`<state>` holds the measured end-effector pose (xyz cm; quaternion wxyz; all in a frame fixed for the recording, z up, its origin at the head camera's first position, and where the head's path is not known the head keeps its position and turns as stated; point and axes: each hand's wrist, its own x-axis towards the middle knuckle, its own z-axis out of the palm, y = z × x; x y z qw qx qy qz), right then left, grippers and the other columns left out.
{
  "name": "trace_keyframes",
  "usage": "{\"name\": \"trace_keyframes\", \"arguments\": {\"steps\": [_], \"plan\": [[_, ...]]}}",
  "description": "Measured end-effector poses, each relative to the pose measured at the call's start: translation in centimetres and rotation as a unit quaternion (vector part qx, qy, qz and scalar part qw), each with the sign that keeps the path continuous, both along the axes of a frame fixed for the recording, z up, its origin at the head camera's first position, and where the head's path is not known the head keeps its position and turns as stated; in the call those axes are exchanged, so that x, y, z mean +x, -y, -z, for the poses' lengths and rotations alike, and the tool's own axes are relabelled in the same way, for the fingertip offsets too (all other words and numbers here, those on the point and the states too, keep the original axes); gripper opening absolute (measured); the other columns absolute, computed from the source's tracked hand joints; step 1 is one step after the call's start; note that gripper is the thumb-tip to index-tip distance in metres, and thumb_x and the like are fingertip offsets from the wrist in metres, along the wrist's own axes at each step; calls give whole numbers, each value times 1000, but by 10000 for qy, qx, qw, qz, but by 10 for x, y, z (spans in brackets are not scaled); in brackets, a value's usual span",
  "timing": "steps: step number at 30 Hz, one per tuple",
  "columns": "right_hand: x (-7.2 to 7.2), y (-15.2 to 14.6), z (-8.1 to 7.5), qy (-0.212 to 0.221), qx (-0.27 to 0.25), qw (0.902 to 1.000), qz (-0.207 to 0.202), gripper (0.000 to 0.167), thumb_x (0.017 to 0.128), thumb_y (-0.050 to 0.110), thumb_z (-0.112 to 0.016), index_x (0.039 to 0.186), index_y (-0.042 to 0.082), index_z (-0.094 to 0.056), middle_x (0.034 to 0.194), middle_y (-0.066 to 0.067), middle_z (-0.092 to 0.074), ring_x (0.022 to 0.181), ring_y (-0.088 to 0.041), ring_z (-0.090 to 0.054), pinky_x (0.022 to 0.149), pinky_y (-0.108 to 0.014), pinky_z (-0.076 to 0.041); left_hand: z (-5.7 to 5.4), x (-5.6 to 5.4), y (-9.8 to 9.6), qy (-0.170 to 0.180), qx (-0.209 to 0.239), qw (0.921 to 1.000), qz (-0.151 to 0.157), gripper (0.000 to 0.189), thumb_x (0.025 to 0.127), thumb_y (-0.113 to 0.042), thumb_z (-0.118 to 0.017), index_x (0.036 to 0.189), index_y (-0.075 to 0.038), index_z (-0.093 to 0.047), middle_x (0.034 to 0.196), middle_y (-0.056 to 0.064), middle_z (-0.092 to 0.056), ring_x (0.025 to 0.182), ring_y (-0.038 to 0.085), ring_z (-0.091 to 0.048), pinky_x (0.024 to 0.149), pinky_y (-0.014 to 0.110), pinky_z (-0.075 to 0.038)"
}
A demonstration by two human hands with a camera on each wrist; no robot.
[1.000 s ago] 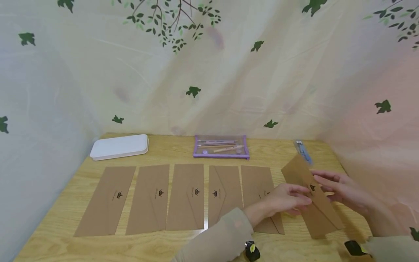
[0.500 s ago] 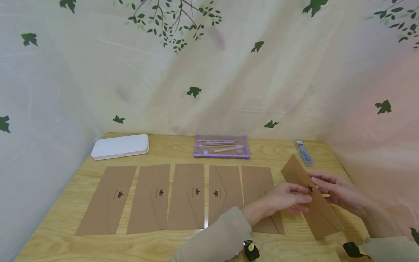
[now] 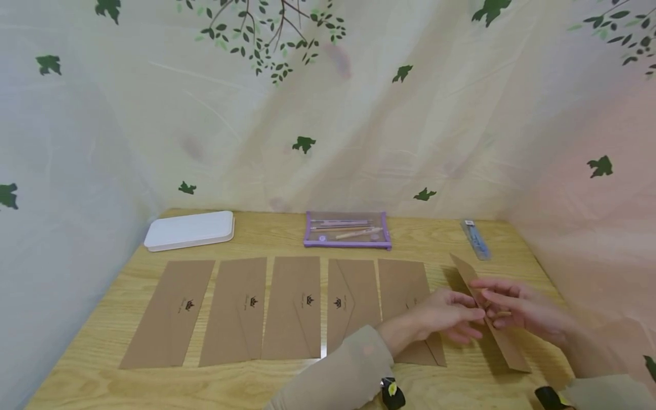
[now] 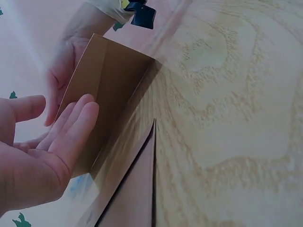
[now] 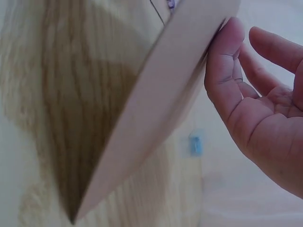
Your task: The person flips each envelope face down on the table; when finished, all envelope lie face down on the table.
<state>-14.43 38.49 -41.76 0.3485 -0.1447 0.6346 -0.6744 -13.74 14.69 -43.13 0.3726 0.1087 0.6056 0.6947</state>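
Note:
A brown kraft envelope [image 3: 492,324] stands tilted up on its long edge at the right of the table, its face turned nearly edge-on in the head view. My left hand [image 3: 446,316] reaches over from the left; in the left wrist view its extended fingers [image 4: 78,118] overlap the envelope's face, thumb apart. My right hand [image 3: 528,310] is on the envelope's other side. The right wrist view has a bent fingertip [image 5: 231,30] right at the envelope's edge, with the thumb [image 5: 277,47] held off.
Several brown envelopes [image 3: 292,307] with crown prints lie in a row on the wooden table [image 3: 256,387]. Behind them are a white case [image 3: 189,230], a purple-edged clear pouch [image 3: 347,230] of pencils and a blue packet [image 3: 476,239]. Patterned curtains [image 3: 328,171] enclose the table.
The envelope at the right has swung from showing its crown-printed face to nearly edge-on, its top end lower. My right hand has shifted slightly left and down; the left hand stays nearly in place.

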Motion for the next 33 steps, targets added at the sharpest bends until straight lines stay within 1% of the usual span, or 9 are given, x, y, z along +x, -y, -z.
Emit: {"name": "trace_keyframes", "arguments": {"steps": [6, 9, 14, 16, 20, 23, 29, 31, 33], "plan": [[0, 0, 10, -11, 111, 9998, -169, 43, 112, 8, -31, 148, 14, -53, 128, -4, -65, 107, -21, -66, 92, -39, -58, 9, 3, 1, 205, -287, 9993, -78, 15, 98, -10, -69, 111, -4, -67, 87, 11, -74, 83, 39, -74, 66, 45, -63], [0, 1, 13, 58, 259, 9995, -181, 42, 113, 11, -30, 149, 15, -52, 131, -5, -64, 109, -22, -65, 93, -39, -57, 14, 4, 1, 269, -372, 9989, -112, 19, 97, -8, -69, 114, -4, -62, 84, 12, -74, 84, 44, -73, 64, 44, -63], [0, 4, 16, 121, 312, 9992, -194, 42, 113, 13, -29, 150, 14, -50, 132, -5, -63, 110, -22, -64, 95, -39, -56, 20, 4, 3, 235, -464, 9986, -125, 24, 96, -4, -69, 118, -3, -57, 80, 14, -74, 82, 45, -72, 60, 41, -62], [-1, 6, 18, 173, 224, 9994, -208, 42, 113, 13, -29, 150, 14, -50, 132, -4, -63, 110, -22, -65, 95, -40, -56, 22, 5, 4, 171, -539, 9983, -112, 22, 96, -3, -69, 115, -3, -59, 78, 14, -74, 79, 43, -73, 58, 40, -62], [-2, 9, 24, 317, 0, 9993, -204, 42, 113, 12, -29, 148, 16, -52, 130, -3, -63, 107, -21, -66, 95, -40, -57, 22, 9, 5, -126, -891, 9959, 75, 4, 98, -7, -66, 97, -3, -65, 73, 12, -72, 66, 35, -73, 50, 35, -60], [-2, 11, 26, 369, -123, 9991, -192, 43, 113, 11, -29, 147, 18, -54, 130, -4, -64, 105, -21, -67, 94, -39, -57, 21, 12, 5, -358, -1196, 9919, 215, 18, 101, -13, -63, 84, -5, -62, 70, 11, -70, 58, 29, -71, 47, 32, -59], [-3, 12, 28, 381, -95, 9991, -168, 42, 113, 13, -30, 145, 20, -56, 129, -5, -64, 106, -22, -66, 95, -40, -57, 17, 15, 7, -578, -1508, 9867, 169, 21, 102, -14, -59, 83, -5, -61, 69, 10, -69, 57, 29, -70, 48, 34, -59], [-4, 11, 27, 259, 166, 9995, -59, 41, 113, 15, -32, 150, 13, -49, 128, -6, -64, 106, -23, -66, 94, -40, -57, 16, 15, 8, -692, -1601, 9846, 120, 21, 102, -12, -59, 83, -4, -62, 68, 9, -68, 56, 28, -70, 47, 33, -59], [-4, 9, 26, 31, 598, 9981, 109, 45, 113, 18, -34, 154, 0, -37, 126, -7, -64, 105, -24, -66, 92, -41, -58, 15, 15, 8, -808, -1709, 9819, 59, 20, 101, -9, -59, 81, -4, -62, 66, 8, -68, 54, 27, -70, 46, 31, -58]]}}
